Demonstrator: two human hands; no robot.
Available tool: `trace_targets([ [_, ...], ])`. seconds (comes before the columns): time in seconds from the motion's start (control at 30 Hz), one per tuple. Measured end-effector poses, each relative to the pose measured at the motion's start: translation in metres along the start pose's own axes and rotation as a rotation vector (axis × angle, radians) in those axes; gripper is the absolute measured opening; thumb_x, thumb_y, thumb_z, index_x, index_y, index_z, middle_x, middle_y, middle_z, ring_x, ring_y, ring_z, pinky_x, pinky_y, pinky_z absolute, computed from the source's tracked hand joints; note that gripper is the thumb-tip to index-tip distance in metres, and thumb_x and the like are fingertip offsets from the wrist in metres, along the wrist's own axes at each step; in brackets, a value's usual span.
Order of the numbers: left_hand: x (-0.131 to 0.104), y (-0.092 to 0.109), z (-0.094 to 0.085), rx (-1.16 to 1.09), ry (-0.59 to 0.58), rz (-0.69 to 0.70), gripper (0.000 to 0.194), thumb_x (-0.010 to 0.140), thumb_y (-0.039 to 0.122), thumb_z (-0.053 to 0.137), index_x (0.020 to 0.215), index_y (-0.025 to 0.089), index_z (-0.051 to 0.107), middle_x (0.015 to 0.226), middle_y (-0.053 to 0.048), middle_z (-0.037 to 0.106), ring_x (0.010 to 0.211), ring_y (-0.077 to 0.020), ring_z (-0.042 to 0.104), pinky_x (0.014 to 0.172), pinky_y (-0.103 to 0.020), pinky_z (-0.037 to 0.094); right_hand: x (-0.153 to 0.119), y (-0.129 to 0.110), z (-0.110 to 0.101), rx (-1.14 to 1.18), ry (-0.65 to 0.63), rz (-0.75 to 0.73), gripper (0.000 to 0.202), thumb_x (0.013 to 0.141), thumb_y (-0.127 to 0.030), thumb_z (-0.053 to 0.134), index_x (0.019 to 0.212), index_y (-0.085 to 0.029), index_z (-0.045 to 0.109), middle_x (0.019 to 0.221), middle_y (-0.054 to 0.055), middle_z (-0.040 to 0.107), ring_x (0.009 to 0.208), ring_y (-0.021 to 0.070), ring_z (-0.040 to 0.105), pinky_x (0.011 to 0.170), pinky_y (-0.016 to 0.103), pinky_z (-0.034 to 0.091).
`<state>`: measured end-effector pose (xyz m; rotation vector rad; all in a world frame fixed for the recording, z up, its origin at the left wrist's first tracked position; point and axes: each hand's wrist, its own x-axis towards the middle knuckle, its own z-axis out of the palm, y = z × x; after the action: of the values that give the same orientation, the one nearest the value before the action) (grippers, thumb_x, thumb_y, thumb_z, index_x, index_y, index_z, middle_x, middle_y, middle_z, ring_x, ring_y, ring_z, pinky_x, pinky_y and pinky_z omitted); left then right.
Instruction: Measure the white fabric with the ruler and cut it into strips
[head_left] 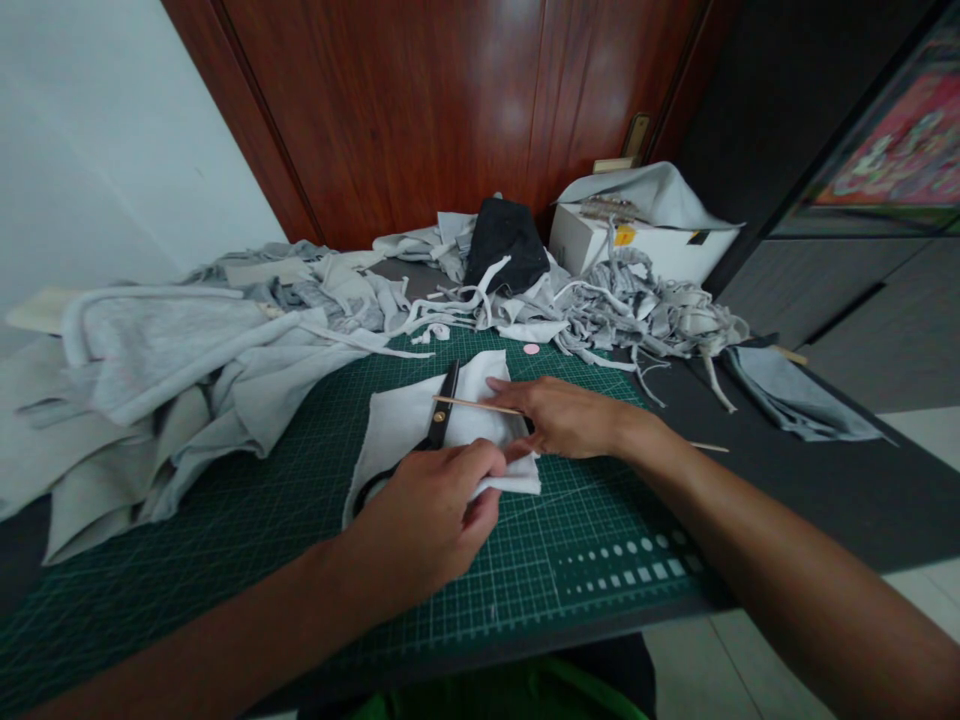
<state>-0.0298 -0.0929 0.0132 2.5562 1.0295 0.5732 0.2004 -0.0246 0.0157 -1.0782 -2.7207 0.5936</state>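
Observation:
A piece of white cloth (405, 425) lies on the green cutting mat (517, 555), its right part folded or raised near my hands. My left hand (431, 505) is closed, pinching the near right edge of the cloth between thumb and fingers. My right hand (574, 415) is closed around a thin wooden stick (476, 404), its fingers also against the cloth. The stick points left across black scissors (441, 415), and a thin end in line with it shows beyond my right forearm. The scissors lie on the cloth, their handles partly hidden behind my left hand.
Large grey fabric pieces (202, 370) are heaped at left. Behind are tangled cloth strips (622, 300), a black cloth item (508, 245) and a white box (667, 250) topped with fabric. Folded grey cloth (802, 390) lies right. A small pink disc (531, 349) sits on the mat.

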Motion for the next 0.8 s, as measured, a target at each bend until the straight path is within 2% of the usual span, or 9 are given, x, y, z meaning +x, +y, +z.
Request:
trace_targets([
  [0.1, 0.001, 0.005, -0.002, -0.031, 0.014, 0.029, 0.015, 0.094, 0.013, 0.053, 0.087, 0.019, 0.065, 0.077, 0.0, 0.065, 0.068, -0.0142, 0.061, 0.066, -0.028, 0.045, 0.0, -0.001, 0.0, 0.015, 0.012, 0.01, 0.067, 0.089, -0.028, 0.083, 0.152, -0.03, 0.061, 0.159, 0.009, 0.058, 0.151, 0.0346, 0.049, 0.124, 0.047, 0.041],
  [0.23, 0.002, 0.012, 0.002, -0.081, 0.004, 0.031, 0.024, 0.099, 0.016, 0.047, 0.087, 0.018, 0.067, 0.094, -0.005, 0.069, 0.089, -0.0189, 0.067, 0.081, -0.031, 0.051, 0.0, -0.002, -0.001, 0.016, -0.003, 0.015, 0.064, 0.089, -0.033, 0.084, 0.15, -0.025, 0.064, 0.16, 0.013, 0.055, 0.149, 0.0376, 0.05, 0.123, 0.049, 0.042],
  [0.3, 0.0, 0.015, 0.006, -0.116, -0.002, -0.018, 0.022, 0.1, 0.016, 0.045, 0.106, 0.018, 0.066, 0.096, -0.005, 0.071, 0.089, -0.0193, 0.068, 0.084, -0.033, 0.053, 0.0, -0.003, -0.001, 0.006, -0.007, 0.032, 0.064, 0.09, -0.03, 0.083, 0.151, -0.024, 0.063, 0.163, 0.014, 0.052, 0.148, 0.0381, 0.052, 0.122, 0.049, 0.043],
  [0.4, -0.006, 0.019, 0.012, -0.167, -0.013, -0.057, 0.036, 0.099, 0.012, 0.043, 0.133, 0.021, 0.052, 0.092, -0.002, 0.071, 0.08, -0.0174, 0.068, 0.082, -0.032, 0.054, 0.0, -0.002, -0.001, -0.01, -0.016, 0.044, 0.066, 0.091, -0.029, 0.082, 0.154, -0.023, 0.06, 0.165, 0.016, 0.047, 0.147, 0.0382, 0.052, 0.122, 0.048, 0.042],
  [0.47, -0.011, 0.019, 0.015, -0.175, -0.053, -0.007, 0.038, 0.097, 0.006, 0.041, 0.129, 0.023, 0.052, 0.093, -0.001, 0.071, 0.08, -0.0165, 0.068, 0.082, -0.03, 0.054, 0.001, -0.002, -0.001, -0.009, -0.024, 0.043, 0.072, 0.091, -0.038, 0.083, 0.156, -0.022, 0.057, 0.165, 0.017, 0.046, 0.148, 0.0381, 0.051, 0.122, 0.048, 0.042],
  [0.53, -0.014, 0.018, 0.018, -0.17, -0.133, 0.082, 0.035, 0.092, 0.001, 0.04, 0.114, 0.024, 0.056, 0.1, -0.002, 0.07, 0.087, -0.0164, 0.067, 0.084, -0.029, 0.054, 0.001, -0.001, 0.0, -0.004, -0.023, 0.052, 0.078, 0.088, -0.047, 0.085, 0.156, -0.023, 0.057, 0.166, 0.017, 0.046, 0.148, 0.0379, 0.051, 0.122, 0.048, 0.042],
  [0.63, -0.016, 0.018, 0.023, -0.153, -0.197, 0.155, 0.027, 0.091, 0.002, 0.043, 0.101, 0.023, 0.056, 0.105, -0.005, 0.069, 0.093, -0.018, 0.066, 0.085, -0.03, 0.053, 0.001, -0.001, 0.0, -0.012, -0.021, 0.068, 0.081, 0.086, -0.051, 0.086, 0.156, -0.021, 0.057, 0.166, 0.019, 0.044, 0.148, 0.0389, 0.052, 0.121, 0.048, 0.042],
  [0.73, -0.015, 0.018, 0.026, -0.134, -0.187, 0.129, 0.013, 0.095, 0.011, 0.053, 0.103, 0.021, 0.057, 0.105, -0.006, 0.067, 0.096, -0.0213, 0.065, 0.087, -0.035, 0.053, 0.001, 0.0, 0.0, -0.009, -0.016, 0.069, 0.082, 0.086, -0.05, 0.086, 0.157, -0.02, 0.056, 0.166, 0.019, 0.044, 0.147, 0.0395, 0.053, 0.121, 0.049, 0.043],
  [0.8, -0.014, 0.019, 0.028, -0.129, -0.189, 0.118, 0.016, 0.094, 0.012, 0.058, 0.107, 0.021, 0.056, 0.108, -0.006, 0.067, 0.1, -0.0225, 0.065, 0.088, -0.036, 0.052, 0.001, 0.0, 0.001, 0.001, -0.004, 0.063, 0.082, 0.086, -0.05, 0.086, 0.157, -0.022, 0.056, 0.166, 0.018, 0.044, 0.146, 0.0395, 0.053, 0.121, 0.05, 0.043],
])
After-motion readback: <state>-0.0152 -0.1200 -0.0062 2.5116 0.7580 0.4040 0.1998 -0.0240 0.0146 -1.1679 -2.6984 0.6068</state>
